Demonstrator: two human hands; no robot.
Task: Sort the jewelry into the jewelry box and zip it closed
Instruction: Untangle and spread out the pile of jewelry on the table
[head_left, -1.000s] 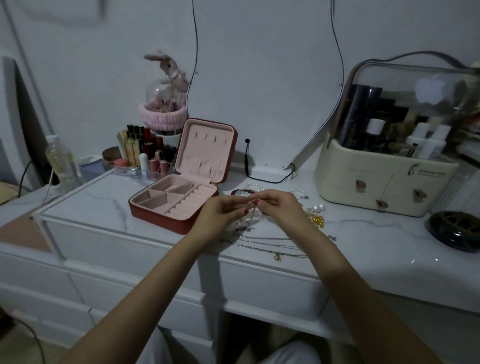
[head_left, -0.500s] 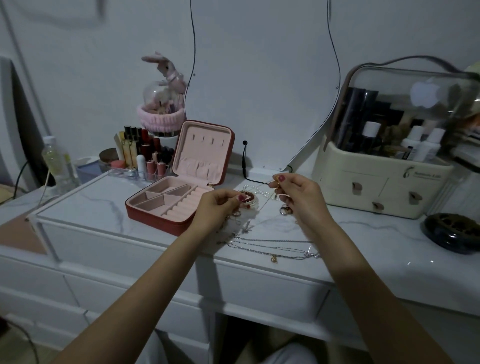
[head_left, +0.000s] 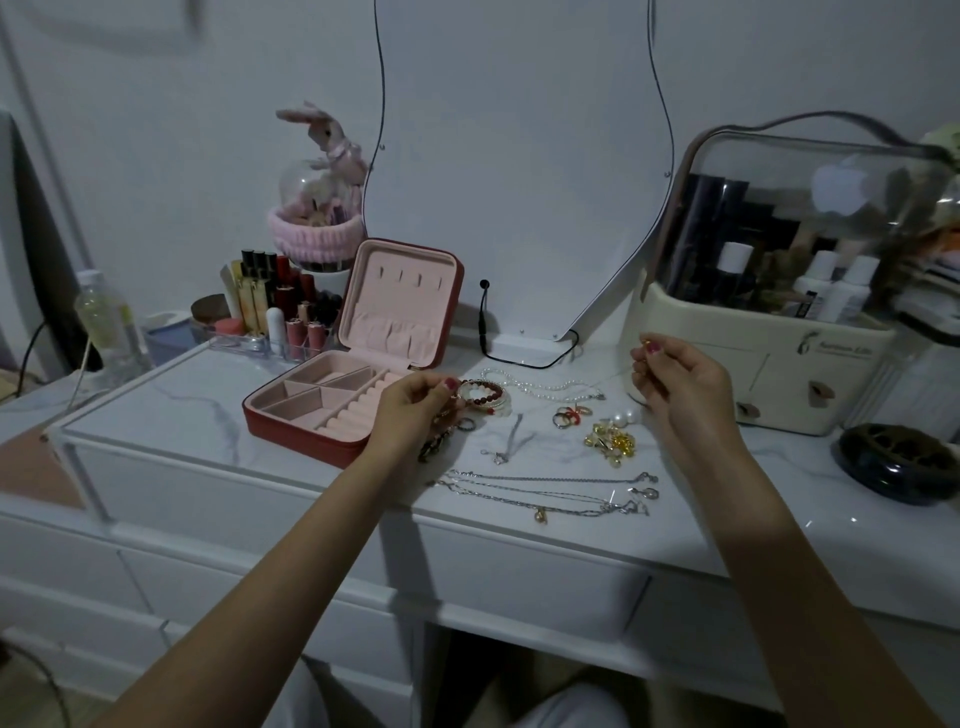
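The red jewelry box (head_left: 304, 434) lies open on the marble top, its pink compartments bare and its lid (head_left: 402, 301) upright. My left hand (head_left: 415, 410) pinches one end of a thin chain beside the box, close to the beaded bracelets (head_left: 480, 397). My right hand (head_left: 675, 382) is raised to the right and pinches the chain's other end; the chain (head_left: 605, 375) stretches faintly between them. On the top lie a pearl necklace (head_left: 540, 385), rings (head_left: 569, 415), gold earrings (head_left: 610, 439) and silver chains (head_left: 545, 493).
A cream cosmetics organiser (head_left: 769, 322) stands at the right with a dark dish (head_left: 904, 462) in front. Lipsticks in a clear tray (head_left: 275, 312), a bottle (head_left: 106, 317) and a pink bunny ornament (head_left: 322, 208) stand behind the box. A mirror (head_left: 519, 156) leans against the wall.
My hands have pulled apart: the right one moved up and to the right, drawing a thin chain taut, while the left stayed near the bracelets.
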